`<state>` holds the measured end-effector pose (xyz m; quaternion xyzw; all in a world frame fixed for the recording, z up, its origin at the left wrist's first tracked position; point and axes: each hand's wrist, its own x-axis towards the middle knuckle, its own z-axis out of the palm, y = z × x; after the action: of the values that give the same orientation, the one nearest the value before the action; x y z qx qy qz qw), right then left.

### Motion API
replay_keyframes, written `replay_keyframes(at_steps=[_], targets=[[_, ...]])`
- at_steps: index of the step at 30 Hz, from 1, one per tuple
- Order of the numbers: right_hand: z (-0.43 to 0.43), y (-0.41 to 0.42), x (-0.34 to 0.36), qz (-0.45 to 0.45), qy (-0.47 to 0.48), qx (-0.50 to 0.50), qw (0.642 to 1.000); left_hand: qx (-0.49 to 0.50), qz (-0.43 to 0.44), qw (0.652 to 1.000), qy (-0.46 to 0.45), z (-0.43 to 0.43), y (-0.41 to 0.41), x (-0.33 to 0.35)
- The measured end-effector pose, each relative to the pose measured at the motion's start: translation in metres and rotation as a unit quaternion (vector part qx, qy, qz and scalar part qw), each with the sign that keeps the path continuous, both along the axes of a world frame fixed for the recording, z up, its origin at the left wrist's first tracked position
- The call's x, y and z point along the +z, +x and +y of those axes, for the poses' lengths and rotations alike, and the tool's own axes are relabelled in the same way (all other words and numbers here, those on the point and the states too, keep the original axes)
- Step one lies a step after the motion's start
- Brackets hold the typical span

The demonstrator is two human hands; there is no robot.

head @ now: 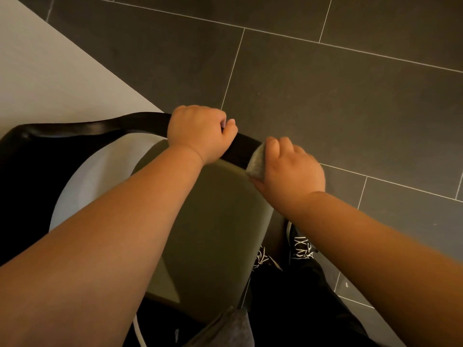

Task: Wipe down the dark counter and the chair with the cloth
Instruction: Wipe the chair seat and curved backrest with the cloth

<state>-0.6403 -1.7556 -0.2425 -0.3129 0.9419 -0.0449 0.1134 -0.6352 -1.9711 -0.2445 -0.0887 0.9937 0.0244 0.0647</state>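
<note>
The chair [140, 121] fills the lower middle of the frame, seen from above. Its back rail [100, 125] is a thin, glossy black band that sweeps in a smooth curve from the left edge toward the centre. Below it lies the seat cushion [220, 221], a rounded olive-green pad with a matte, soft-looking surface.

The left hand [200, 134], at the centre of the frame, is wrapped tightly round the rail, fingers curled over the far edge and thumb tucked beside them. Just to its right, the right hand [293, 171] holds the cloth [256, 162], a small folded wad of fuzzy grey fabric. The cloth is pressed against the rail's right end, where the band meets the cushion's rim, with the fingers bent over its top and the thumb beneath it.

The floor [325, 83] across the upper and right parts is made of large, dark grey rectangular tiles with a flat, stony finish and thin pale grout lines. A smooth, pale slanted surface [50, 78] takes up the upper left. Between rail and cushion a pale rounded shape [82, 184] shows; what it is cannot be told.

At lower right, black shoes [300, 246] with white laces stand on the tiles beside the seat, under black trousers [300, 296].
</note>
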Motion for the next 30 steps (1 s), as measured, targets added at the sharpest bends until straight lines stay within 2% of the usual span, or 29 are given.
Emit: replay_keyframes(at_steps=[5,10,14,17,20,24,27,30], targets=[[-0.015,-0.01,0.008,-0.043,-0.047,0.036,0.997,0.002,0.007,1.0,0.004,0.0,0.001,-0.001],[0.019,-0.022,0.015,-0.181,-0.089,-0.032,0.979,0.004,0.008,1.0,0.023,-0.002,0.002,-0.001],[-0.014,-0.043,0.01,-0.24,-0.055,-0.049,0.968,0.006,-0.001,1.0,0.015,-0.003,0.002,-0.002],[-0.033,-0.05,0.006,-0.193,-0.045,-0.013,0.98,0.003,-0.011,1.0,0.02,-0.004,0.0,-0.001],[-0.013,-0.038,0.009,-0.158,-0.055,-0.004,0.986,0.003,-0.01,0.999,0.03,-0.003,0.002,-0.001],[0.022,-0.026,0.011,-0.235,-0.143,-0.104,0.956,0.007,-0.016,0.999,0.035,-0.003,0.001,0.0],[-0.001,-0.034,0.007,-0.228,-0.067,-0.101,0.966,0.007,-0.027,0.999,0.031,-0.003,0.0,0.001],[-0.034,-0.042,0.008,-0.151,0.019,-0.042,0.987,0.012,-0.025,0.999,0.03,-0.002,-0.001,0.002]])
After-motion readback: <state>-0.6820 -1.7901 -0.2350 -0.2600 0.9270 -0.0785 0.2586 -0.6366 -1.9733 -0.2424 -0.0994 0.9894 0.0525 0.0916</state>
